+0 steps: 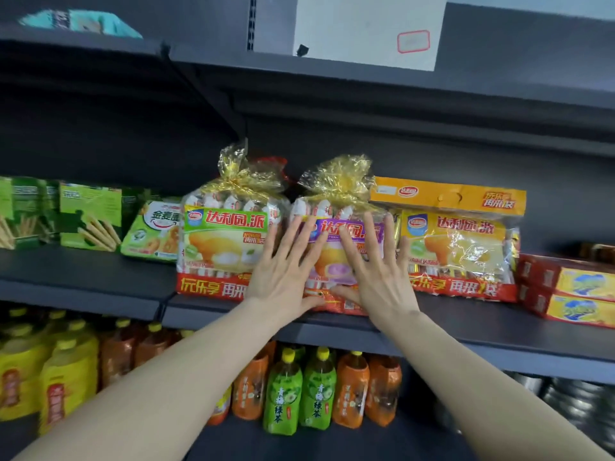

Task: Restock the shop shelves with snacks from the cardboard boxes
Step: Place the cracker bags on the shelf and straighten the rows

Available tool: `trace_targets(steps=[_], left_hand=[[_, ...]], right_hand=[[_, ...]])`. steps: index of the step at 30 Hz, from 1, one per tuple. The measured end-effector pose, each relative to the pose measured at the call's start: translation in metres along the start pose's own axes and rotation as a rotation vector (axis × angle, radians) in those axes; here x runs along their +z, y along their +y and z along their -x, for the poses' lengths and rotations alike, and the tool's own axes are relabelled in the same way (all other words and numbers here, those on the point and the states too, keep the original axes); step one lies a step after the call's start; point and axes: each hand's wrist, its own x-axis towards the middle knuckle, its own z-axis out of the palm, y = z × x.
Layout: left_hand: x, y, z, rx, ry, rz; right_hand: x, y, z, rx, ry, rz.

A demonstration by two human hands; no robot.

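Purple pie bag [331, 264] stands upright mid-shelf, at the front edge, squeezed btwn two sister bags and touching both. My left hand [283, 277] and right hand [382, 281] lie flat on its front, fingers straight and spread, not curled round anything; thumbs low near the bag's bottom strip. Its purple label is mostly under my fingers, only 达利园 shows. Top is gathered gold foil.

Left of it is the green pie bag [226, 241], label reads 达利园·派, red strip along the bottom w/ white lettering. Right of it is the yellow pie bag [456, 241], same brand, orange header w/ hang hole.

All sit on the dark shelf [100, 277]. Further left: a green-white snack bag [153, 231] marked 金麦, leaning, then green stick-biscuit boxes [90, 217], text too blurred. Far right: stacked red-and-yellow boxes [572, 294], unreadable.

Shelf below: green bottles [283, 394] marked 绿茶, orange bottles [349, 390] beside them, yellow bottles [63, 371] at left. Up top: a white sheet [366, 28] w/ a red stamp outline.
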Motion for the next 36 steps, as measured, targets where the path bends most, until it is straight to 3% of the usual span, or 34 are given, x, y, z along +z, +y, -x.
trace_targets(steps=[10,19,23,28,34,36], left_hand=[[0.035,0.003,-0.025,-0.007,-0.014,-0.114],[0.020,0.000,-0.019,0.031,-0.032,-0.113],[0.014,-0.021,-0.011,0.092,0.061,-0.019],[0.000,-0.056,-0.002,-0.020,0.127,0.002],[-0.008,-0.107,0.022,-0.103,0.147,0.074],[-0.007,-0.129,0.035,-0.088,0.126,0.053]], right_hand=[[0.055,0.011,-0.024,-0.076,0.087,-0.040],[0.048,0.016,-0.019,-0.094,0.105,0.045],[0.047,0.008,-0.018,-0.085,0.172,0.030],[0.027,-0.008,-0.023,-0.032,0.299,-0.100],[-0.018,-0.054,-0.052,-0.121,0.430,-0.142],[-0.027,-0.084,-0.059,-0.180,0.393,-0.120]])
